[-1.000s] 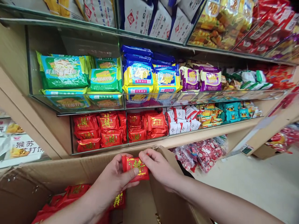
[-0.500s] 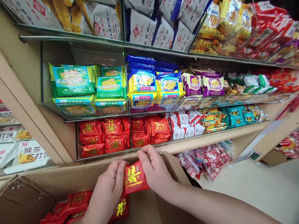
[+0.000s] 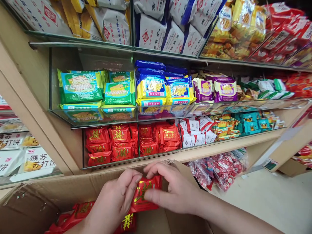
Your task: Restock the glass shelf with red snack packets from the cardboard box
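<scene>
My left hand (image 3: 117,195) grips the left edge of a red snack packet (image 3: 144,203) with gold characters, its thumb and fingers pressed together. At the packet's right side is my right hand (image 3: 174,188). Its thumb lies across the packet's front and its fingers arch above the top edge, apart from the thumb. Whether the thumb touches the wrapper I cannot tell. Both hands are over an open cardboard box (image 3: 99,182). Down in the box lie more red packets (image 3: 81,211), partly hidden by my left forearm.
Just beyond the box, a low shelf bin (image 3: 109,164) holds similar red packets (image 3: 122,151). Green biscuit packs (image 3: 81,87) and blue-yellow ones (image 3: 152,87) fill the shelf above. Clear bags of red-wrapped goods (image 3: 224,167) lie under the shelf at right, by the floor (image 3: 263,198).
My right hand has loosened from the packet's right edge, its fingers spreading and its thumb moving over the front. Packet and hands are slightly lower in view; my left hand keeps its grip.
</scene>
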Tool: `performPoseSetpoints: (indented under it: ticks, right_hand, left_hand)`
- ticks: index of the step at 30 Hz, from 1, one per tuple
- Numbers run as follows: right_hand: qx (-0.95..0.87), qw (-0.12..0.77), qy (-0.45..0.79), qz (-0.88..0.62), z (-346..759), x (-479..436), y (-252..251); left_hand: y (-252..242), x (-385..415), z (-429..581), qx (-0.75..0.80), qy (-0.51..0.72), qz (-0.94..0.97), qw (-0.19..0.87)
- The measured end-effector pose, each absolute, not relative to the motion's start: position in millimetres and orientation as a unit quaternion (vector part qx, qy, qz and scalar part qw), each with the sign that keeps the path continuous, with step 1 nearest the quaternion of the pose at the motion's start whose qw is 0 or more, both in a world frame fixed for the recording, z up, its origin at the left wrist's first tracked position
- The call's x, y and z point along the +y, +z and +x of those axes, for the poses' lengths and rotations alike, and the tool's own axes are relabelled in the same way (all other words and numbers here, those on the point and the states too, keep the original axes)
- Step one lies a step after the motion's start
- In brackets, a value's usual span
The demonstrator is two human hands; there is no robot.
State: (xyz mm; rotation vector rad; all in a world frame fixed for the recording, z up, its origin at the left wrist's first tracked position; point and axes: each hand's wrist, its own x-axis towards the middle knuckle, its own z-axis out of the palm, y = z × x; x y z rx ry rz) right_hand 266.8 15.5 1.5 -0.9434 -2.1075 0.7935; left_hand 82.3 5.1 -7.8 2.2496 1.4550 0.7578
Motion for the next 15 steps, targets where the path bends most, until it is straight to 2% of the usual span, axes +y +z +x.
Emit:
performPoseSetpoints:
  ticks: [4,11,15]
  right_hand:
    - [-0.857,0.249,0.261,-0.367,278,15,7]
    - [-0.809,0.325,0.016,-0.49,272,92,29]
    - [-0.829,0.214,-0.06,-0.514,244,129,34]
  left_hand:
    - [-3,1,83,0.494,0.207,0.828,0.169]
    - [-2,-3,97,0.517,0.204,0.815,0.163]
    - [-3,-20,109,0.452,0.141,0.856,0.207]
